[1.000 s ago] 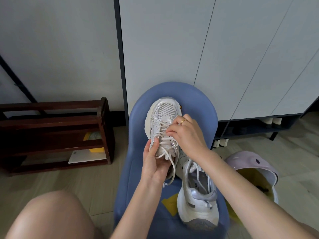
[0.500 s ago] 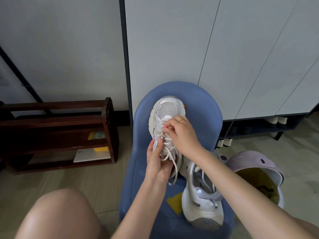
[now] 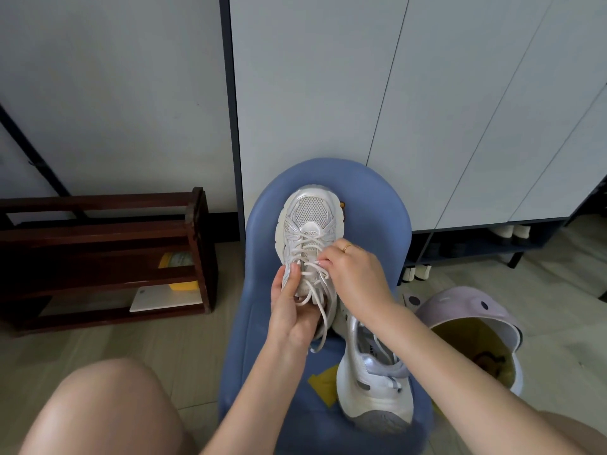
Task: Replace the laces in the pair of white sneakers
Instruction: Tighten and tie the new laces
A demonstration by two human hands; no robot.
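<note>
**Sneaker pair on blue chair, lacing in hand**

Landmark: blue chair (image 3: pixel 371 205), standing against the grey cabinet (image 3: pixel 328 93).

- Laced sneaker (image 3: pixel 310 215): white, mesh toe. Lies on the chair, toe toward the chair's far edge, heel toward the person. Crossed lace (image 3: pixel 307 244) runs over its tongue; loose lace ends hang off the heel end, over the chair seat.
- Second sneaker (image 3: pixel 374 389): white with silver trim. Lies on the near right part of the chair, heel toward the person, its toe end hidden under the right forearm, just beside the laced sneaker.
- Left hand (image 3: pixel 290 310): grips the heel end of the laced sneaker from the left side, thumb laid up along the eyelet row, fingers curled beneath.
- Right hand (image 3: pixel 354 274): over the middle of the laced sneaker, fingers bent, fingertips pinching the lace at the crossings. A ring (image 3: pixel 347 247) on one finger.
- Yellow patch (image 3: pixel 323 384): on the chair seat, near side, just left of the second sneaker.
- Wooden rack (image 3: pixel 108 254): dark, on the floor left of the chair; a yellow item and a white flat item on its shelves.
- Pink bin (image 3: pixel 473 310): on the floor right of the chair, tipped, yellow lining showing.
- Shoes (image 3: pixel 512 233): under the cabinet, right of and beyond the chair.
- Knee (image 3: pixel 108 408): bare, near left of the chair.
</note>
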